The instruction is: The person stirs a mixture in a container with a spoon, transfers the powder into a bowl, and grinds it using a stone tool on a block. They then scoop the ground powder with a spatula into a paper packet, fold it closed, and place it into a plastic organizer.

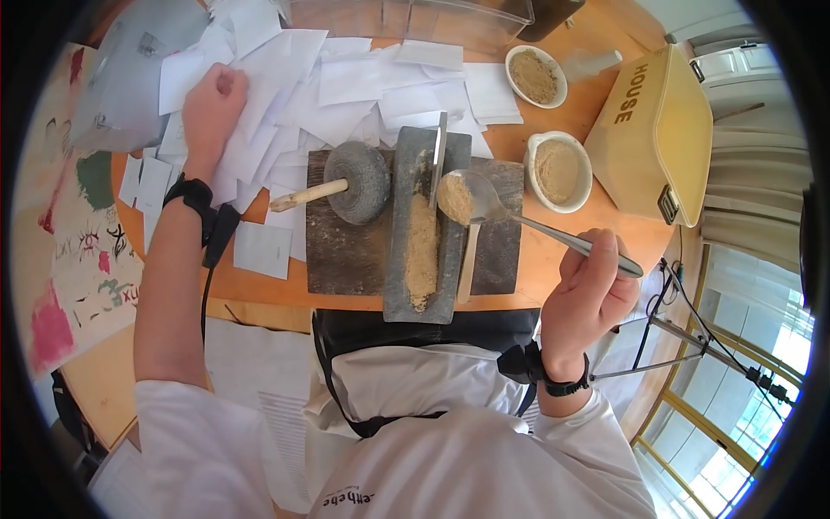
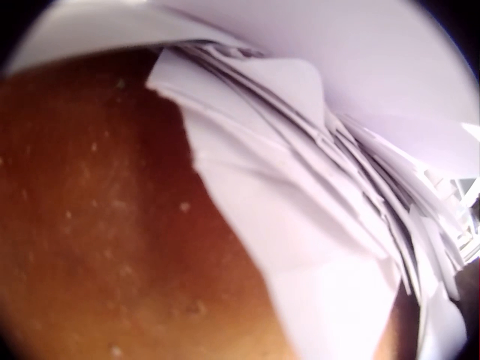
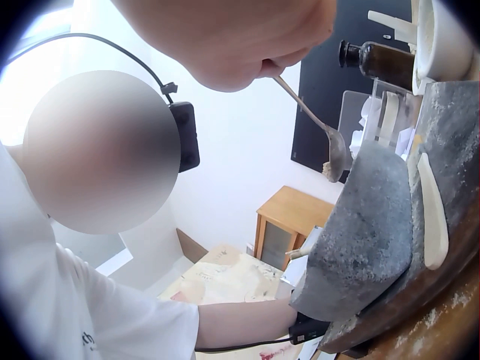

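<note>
My right hand (image 1: 588, 290) holds a metal spoon (image 1: 560, 233) by its handle. Tan powder (image 1: 455, 199) fills part of the spoon's bowl, which hangs over the right edge of a grey stone trough (image 1: 399, 298). More of this powder (image 1: 422, 259) lies along the trough, and a flat metal strip (image 1: 440, 160) leans at its far end. Left of the trough stands a round stone wheel (image 1: 359, 186) with a wooden handle (image 1: 307, 196). My left hand (image 1: 212, 112) rests, fingers loosely curled, on a spread of white paper slips (image 1: 290, 104).
A dark wooden board (image 1: 341, 272) lies under the trough, with a pale wooden scraper (image 1: 469, 268) on it. To the right are a white spouted bowl (image 1: 530, 182) and a smaller white bowl (image 1: 560, 93), both holding powder, and a yellow HOUSE bin (image 1: 627, 143). A clear box (image 1: 432, 19) stands behind.
</note>
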